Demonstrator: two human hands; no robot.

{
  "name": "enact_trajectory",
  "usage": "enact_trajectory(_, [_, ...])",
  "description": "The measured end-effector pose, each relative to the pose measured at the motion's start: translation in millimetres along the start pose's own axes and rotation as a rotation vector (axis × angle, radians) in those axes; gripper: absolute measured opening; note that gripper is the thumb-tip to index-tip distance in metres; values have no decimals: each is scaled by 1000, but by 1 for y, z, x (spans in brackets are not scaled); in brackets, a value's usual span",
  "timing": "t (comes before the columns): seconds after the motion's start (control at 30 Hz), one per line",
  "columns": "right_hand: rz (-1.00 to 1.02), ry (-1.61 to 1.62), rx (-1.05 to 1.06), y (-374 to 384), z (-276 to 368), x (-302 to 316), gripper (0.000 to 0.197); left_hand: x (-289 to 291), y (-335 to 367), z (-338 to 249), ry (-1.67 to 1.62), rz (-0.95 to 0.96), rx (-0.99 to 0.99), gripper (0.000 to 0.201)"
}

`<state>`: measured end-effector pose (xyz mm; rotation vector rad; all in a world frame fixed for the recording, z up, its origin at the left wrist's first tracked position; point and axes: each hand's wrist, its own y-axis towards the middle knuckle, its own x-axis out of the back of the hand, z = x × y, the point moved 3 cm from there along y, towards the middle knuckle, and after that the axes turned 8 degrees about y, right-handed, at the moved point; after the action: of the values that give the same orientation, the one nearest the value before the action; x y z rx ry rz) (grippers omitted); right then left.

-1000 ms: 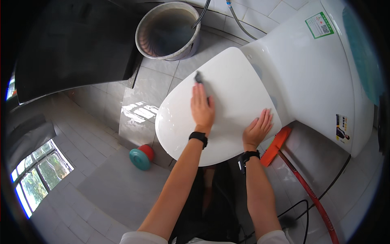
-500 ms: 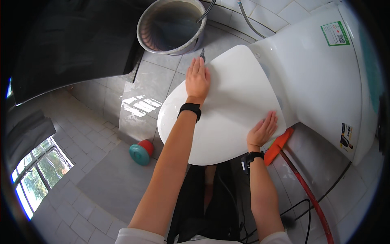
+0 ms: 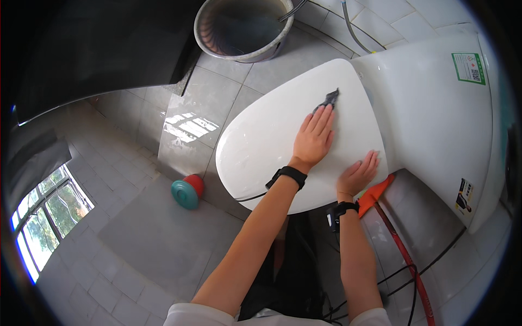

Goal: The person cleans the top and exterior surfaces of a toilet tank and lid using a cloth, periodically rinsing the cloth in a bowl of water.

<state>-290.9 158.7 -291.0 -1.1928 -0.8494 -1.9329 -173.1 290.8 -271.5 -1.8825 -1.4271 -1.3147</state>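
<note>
A white toilet lid (image 3: 272,130) is down in the middle of the view, with wet drops glinting on its left part. My left hand (image 3: 314,138) lies flat on it, fingers stretched out, holding a dark grey cloth (image 3: 330,100) pressed under it; the cloth's end sticks out past the fingertips. Most of the cloth is hidden beneath the hand. My right hand (image 3: 359,174) rests open on the lid's near right edge, close to the hinge side, with no object visible in it. Both wrists wear black bands.
The white toilet tank (image 3: 435,108) stands to the right. A grey bucket (image 3: 243,27) of water with a hose is at the back. A red and teal plunger (image 3: 187,193) stands left on the tiles. An orange brush or broom (image 3: 375,198) with a red handle leans near my right hand.
My left hand has slid right across the lid from its far left edge, bringing the cloth with it. My right hand stays at the lid's edge. The view has shifted slightly.
</note>
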Motion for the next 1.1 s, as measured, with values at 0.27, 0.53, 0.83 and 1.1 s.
enact_trajectory(0.27, [-1, 21, -9, 4, 7, 7, 45, 70, -110, 129, 319, -161, 449, 43])
enact_trajectory(0.53, [10, 18, 10, 3, 9, 4, 45, 55, -131, 95, 425, -248, 637, 41])
enact_trajectory(0.83, [-14, 30, 61, -2, 5, -1, 45, 2, -51, -10, 21, -49, 206, 46])
enact_trajectory(1.1, [-13, -13, 129, 2, 8, 4, 43, 0, 61, 38, 14, -259, 112, 37])
